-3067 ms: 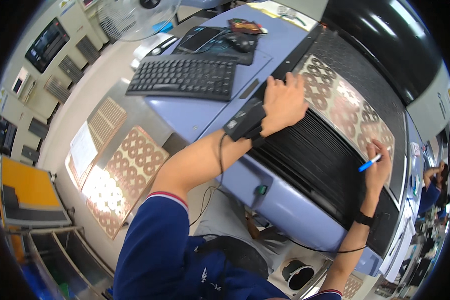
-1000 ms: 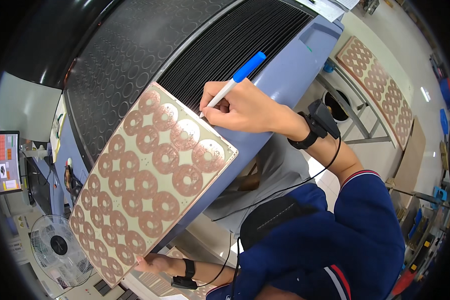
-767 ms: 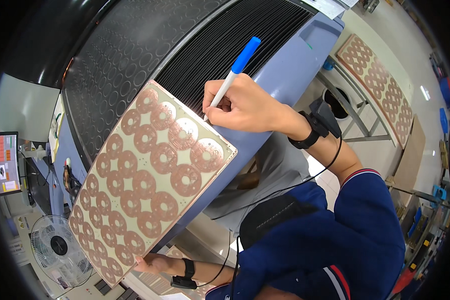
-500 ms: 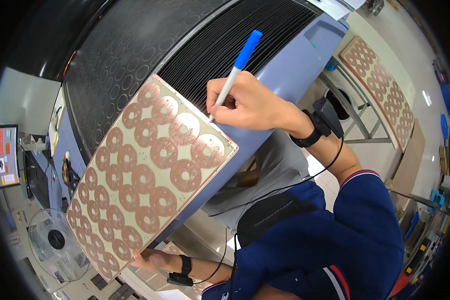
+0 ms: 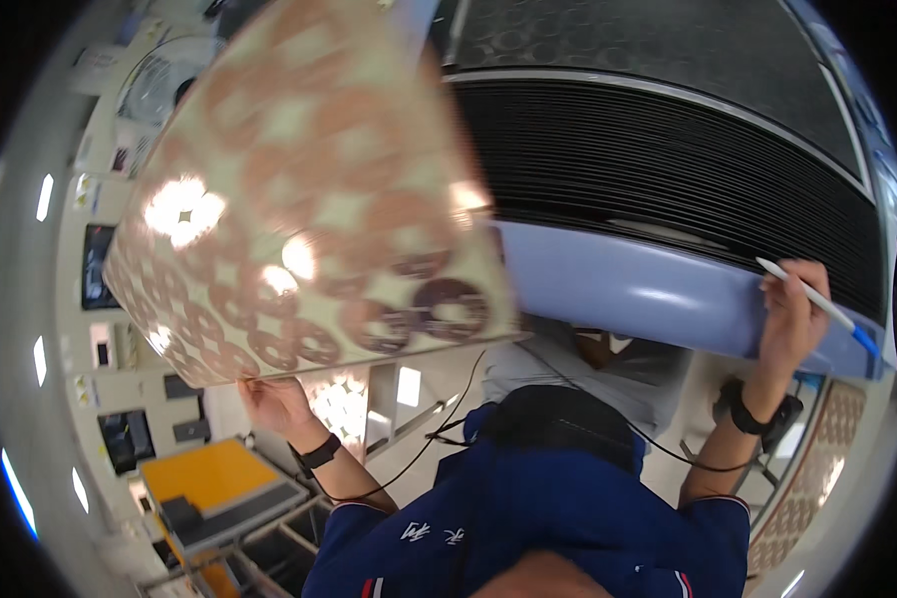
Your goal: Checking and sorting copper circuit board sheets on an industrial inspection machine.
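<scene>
A large pale circuit board panel [image 5: 339,189] with rows of copper-coloured rings rises tilted on the left, blurred at its far part and glaring with reflected light. My left hand [image 5: 277,404] grips its lower edge near the left corner; part of the fingers is hidden behind the board. Off to the right, my right hand [image 5: 792,317] holds a white marker pen [image 5: 835,311] with a blue end. The pen lies slantwise between the fingers, apart from the panel. That hand is above the front edge of the blue-grey machine [image 5: 638,289].
Black ribbed slats [image 5: 658,159] run along the machine behind its rounded front edge. Another copper-ringed panel [image 5: 835,424] stands at the lower right. At the lower left is a yellow-topped unit [image 5: 214,483]. A fan [image 5: 149,85] is at the far left. Cables hang from both wrists.
The panel has come off the slats and tilted up toward the left in my left hand. My right hand has moved away to the right with the pen. The view has turned.
</scene>
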